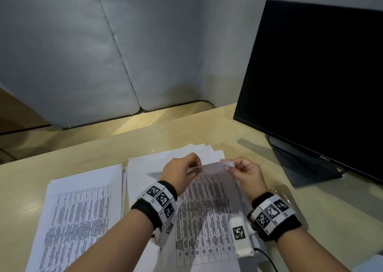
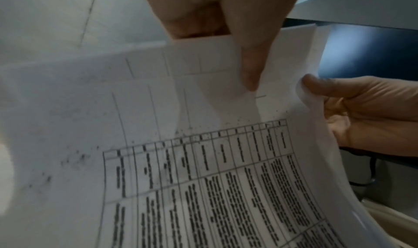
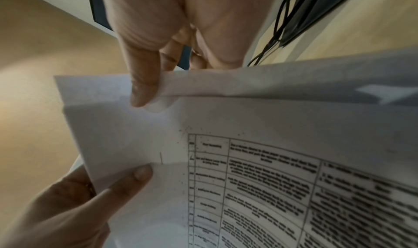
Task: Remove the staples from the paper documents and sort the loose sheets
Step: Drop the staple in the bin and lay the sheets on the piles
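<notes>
A stapled document (image 1: 207,201) printed with a table is lifted by its top edge over the desk. My left hand (image 1: 193,166) pinches that edge, thumb (image 2: 248,69) on the front page. My right hand (image 1: 229,166) pinches the corner of the top sheet and peels it back, its thumb (image 3: 144,91) on the fold. A thin staple (image 3: 161,158) shows near the corner, between the two hands; it is also visible as the staple (image 2: 260,96) in the left wrist view. The left hand's fingertip (image 3: 142,173) lies just below it.
A stack of printed sheets (image 1: 83,209) lies on the desk (image 1: 51,168) at the left. More white sheets (image 1: 149,164) lie fanned under and behind the held document. A dark monitor (image 1: 321,85) on its stand (image 1: 300,168) fills the right. Grey padded panels close the back.
</notes>
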A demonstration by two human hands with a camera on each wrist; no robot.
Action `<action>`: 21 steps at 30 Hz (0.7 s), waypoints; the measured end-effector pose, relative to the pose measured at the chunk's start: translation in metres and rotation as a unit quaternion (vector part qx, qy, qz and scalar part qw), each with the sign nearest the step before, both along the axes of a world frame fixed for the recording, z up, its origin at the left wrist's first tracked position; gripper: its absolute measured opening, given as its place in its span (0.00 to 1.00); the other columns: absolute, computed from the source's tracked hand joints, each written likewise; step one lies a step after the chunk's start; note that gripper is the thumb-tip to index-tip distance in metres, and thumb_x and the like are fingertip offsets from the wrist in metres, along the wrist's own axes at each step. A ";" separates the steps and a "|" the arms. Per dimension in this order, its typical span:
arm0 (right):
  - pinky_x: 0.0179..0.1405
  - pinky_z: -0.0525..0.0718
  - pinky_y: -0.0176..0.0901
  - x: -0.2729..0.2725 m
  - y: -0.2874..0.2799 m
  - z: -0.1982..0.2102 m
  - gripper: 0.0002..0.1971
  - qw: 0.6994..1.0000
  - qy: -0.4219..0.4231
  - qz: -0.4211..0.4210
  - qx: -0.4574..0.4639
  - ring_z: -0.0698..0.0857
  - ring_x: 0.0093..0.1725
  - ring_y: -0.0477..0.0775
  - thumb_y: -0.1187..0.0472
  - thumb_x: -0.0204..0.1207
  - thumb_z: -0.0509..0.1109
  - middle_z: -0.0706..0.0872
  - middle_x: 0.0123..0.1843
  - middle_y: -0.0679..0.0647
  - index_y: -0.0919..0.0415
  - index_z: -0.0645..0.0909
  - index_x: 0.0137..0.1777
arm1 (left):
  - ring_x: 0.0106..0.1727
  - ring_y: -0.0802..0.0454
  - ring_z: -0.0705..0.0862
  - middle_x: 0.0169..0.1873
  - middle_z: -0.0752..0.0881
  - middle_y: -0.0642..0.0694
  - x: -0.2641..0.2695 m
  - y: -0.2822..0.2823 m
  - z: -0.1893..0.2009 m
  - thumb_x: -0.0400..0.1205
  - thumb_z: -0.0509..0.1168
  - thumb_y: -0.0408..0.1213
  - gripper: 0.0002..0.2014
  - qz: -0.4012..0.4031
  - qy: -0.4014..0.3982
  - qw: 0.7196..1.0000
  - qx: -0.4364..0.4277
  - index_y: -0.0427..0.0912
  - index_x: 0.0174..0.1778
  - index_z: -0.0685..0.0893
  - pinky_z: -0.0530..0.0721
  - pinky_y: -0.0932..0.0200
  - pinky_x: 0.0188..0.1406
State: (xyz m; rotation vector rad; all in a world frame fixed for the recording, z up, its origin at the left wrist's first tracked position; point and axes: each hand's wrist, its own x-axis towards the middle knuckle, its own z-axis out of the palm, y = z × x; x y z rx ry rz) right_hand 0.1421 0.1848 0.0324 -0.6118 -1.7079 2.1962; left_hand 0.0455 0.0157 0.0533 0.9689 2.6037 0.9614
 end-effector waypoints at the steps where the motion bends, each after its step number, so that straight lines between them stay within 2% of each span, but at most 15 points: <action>1: 0.40 0.77 0.39 0.001 -0.001 0.003 0.14 1.000 -0.003 -0.004 0.001 0.76 0.34 0.50 0.56 0.58 0.81 0.78 0.31 0.55 0.61 0.79 0.30 | 0.44 0.50 0.83 0.41 0.87 0.52 -0.001 0.002 0.001 0.81 0.65 0.42 0.06 -0.014 0.004 1.000 -0.027 0.47 0.51 0.83 0.78 0.59 0.41; 3: 0.35 0.73 0.37 0.003 0.002 0.003 0.08 0.999 -0.024 -0.027 0.009 0.71 0.30 0.47 0.65 0.68 0.73 0.73 0.29 0.52 0.61 0.76 0.33 | 0.47 0.47 0.84 0.45 0.89 0.48 -0.002 0.006 0.004 0.82 0.62 0.44 0.10 -0.036 0.006 0.997 -0.073 0.50 0.57 0.84 0.79 0.58 0.44; 4: 0.38 0.76 0.38 0.004 0.006 0.001 0.07 0.998 -0.047 -0.037 0.035 0.75 0.32 0.46 0.68 0.72 0.71 0.77 0.31 0.52 0.61 0.77 0.36 | 0.48 0.47 0.83 0.45 0.89 0.48 -0.003 0.007 0.005 0.83 0.61 0.44 0.11 -0.038 0.001 0.996 -0.086 0.50 0.57 0.84 0.78 0.58 0.44; 5: 0.45 0.80 0.44 0.008 0.013 -0.002 0.05 0.991 -0.086 -0.045 0.090 0.81 0.39 0.47 0.68 0.74 0.71 0.82 0.37 0.53 0.61 0.79 0.39 | 0.48 0.46 0.83 0.44 0.88 0.47 -0.005 0.007 0.005 0.83 0.61 0.44 0.10 -0.033 -0.009 0.995 -0.096 0.49 0.56 0.84 0.77 0.58 0.43; 6: 0.53 0.81 0.50 0.011 0.024 -0.009 0.03 0.969 -0.157 -0.060 0.181 0.83 0.50 0.51 0.67 0.75 0.71 0.86 0.47 0.54 0.59 0.80 0.45 | 0.47 0.46 0.83 0.42 0.87 0.46 -0.006 0.007 0.004 0.83 0.62 0.43 0.08 -0.025 -0.024 0.994 -0.102 0.47 0.52 0.85 0.76 0.59 0.41; 7: 0.60 0.79 0.54 0.016 0.036 -0.016 0.08 0.927 -0.245 -0.072 0.275 0.81 0.59 0.56 0.65 0.74 0.72 0.84 0.57 0.56 0.58 0.80 0.52 | 0.45 0.45 0.83 0.40 0.86 0.46 -0.008 0.006 0.002 0.82 0.62 0.42 0.07 -0.018 -0.044 0.993 -0.105 0.46 0.48 0.84 0.75 0.58 0.40; 8: 0.64 0.75 0.56 0.023 0.051 -0.026 0.14 0.868 -0.348 -0.076 0.346 0.76 0.66 0.61 0.64 0.74 0.72 0.80 0.65 0.59 0.57 0.78 0.59 | 0.44 0.45 0.82 0.37 0.85 0.46 -0.009 0.004 -0.001 0.81 0.63 0.42 0.07 -0.013 -0.063 0.993 -0.103 0.44 0.45 0.84 0.74 0.58 0.38; 9: 0.65 0.72 0.57 0.031 0.063 -0.032 0.19 0.810 -0.444 -0.078 0.375 0.72 0.68 0.64 0.63 0.74 0.71 0.75 0.69 0.61 0.58 0.74 0.65 | 0.42 0.45 0.82 0.35 0.84 0.47 -0.009 0.003 -0.002 0.81 0.64 0.42 0.07 -0.009 -0.078 0.992 -0.100 0.43 0.43 0.83 0.74 0.58 0.37; 10: 0.64 0.72 0.58 0.040 0.072 -0.036 0.22 0.764 -0.518 -0.071 0.377 0.71 0.68 0.66 0.62 0.75 0.69 0.72 0.70 0.64 0.60 0.71 0.69 | 0.41 0.46 0.81 0.34 0.83 0.48 -0.009 0.003 -0.003 0.81 0.64 0.42 0.07 -0.007 -0.092 0.991 -0.095 0.43 0.42 0.83 0.73 0.59 0.37; 11: 0.64 0.74 0.57 0.049 0.080 -0.041 0.22 0.732 -0.563 -0.052 0.381 0.71 0.67 0.67 0.60 0.77 0.66 0.72 0.69 0.65 0.62 0.71 0.70 | 0.43 0.45 0.82 0.35 0.84 0.47 -0.008 0.003 -0.003 0.81 0.64 0.43 0.07 -0.006 -0.103 0.991 -0.087 0.44 0.44 0.83 0.74 0.59 0.38; 12: 0.62 0.77 0.55 0.057 0.085 -0.045 0.20 0.711 -0.580 -0.019 0.396 0.74 0.64 0.67 0.58 0.78 0.64 0.73 0.67 0.65 0.62 0.72 0.69 | 0.47 0.45 0.83 0.40 0.86 0.46 -0.007 0.003 -0.003 0.81 0.64 0.44 0.09 -0.003 -0.113 0.991 -0.077 0.44 0.48 0.84 0.75 0.58 0.42; 14: 0.57 0.79 0.48 0.069 0.090 -0.050 0.16 0.697 -0.577 0.032 0.424 0.78 0.61 0.65 0.58 0.80 0.61 0.76 0.63 0.64 0.60 0.75 0.66 | 0.59 0.45 0.82 0.54 0.87 0.45 -0.005 0.003 -0.003 0.81 0.65 0.46 0.16 0.011 -0.135 0.989 -0.058 0.41 0.60 0.83 0.75 0.58 0.53; 15: 0.54 0.78 0.47 0.072 0.091 -0.050 0.14 0.698 -0.572 0.029 0.429 0.79 0.59 0.65 0.58 0.81 0.61 0.79 0.61 0.65 0.61 0.77 0.64 | 0.59 0.45 0.82 0.55 0.87 0.44 -0.004 0.003 -0.003 0.80 0.65 0.46 0.17 0.015 -0.148 0.988 -0.047 0.41 0.60 0.83 0.75 0.58 0.54; 18: 0.49 0.78 0.48 0.071 0.087 -0.044 0.14 0.724 -0.560 -0.020 0.403 0.81 0.56 0.66 0.57 0.81 0.62 0.83 0.56 0.69 0.68 0.80 0.57 | 0.47 0.46 0.85 0.40 0.88 0.47 -0.005 0.002 -0.004 0.79 0.67 0.46 0.10 0.012 -0.183 0.983 -0.026 0.43 0.46 0.86 0.79 0.54 0.46; 21: 0.52 0.80 0.51 0.058 0.079 -0.028 0.14 0.782 -0.479 -0.059 0.395 0.82 0.53 0.66 0.60 0.74 0.73 0.85 0.52 0.70 0.70 0.81 0.52 | 0.38 0.50 0.81 0.31 0.84 0.50 -0.006 0.002 -0.003 0.78 0.68 0.44 0.07 0.021 -0.207 0.978 -0.021 0.46 0.37 0.84 0.74 0.59 0.36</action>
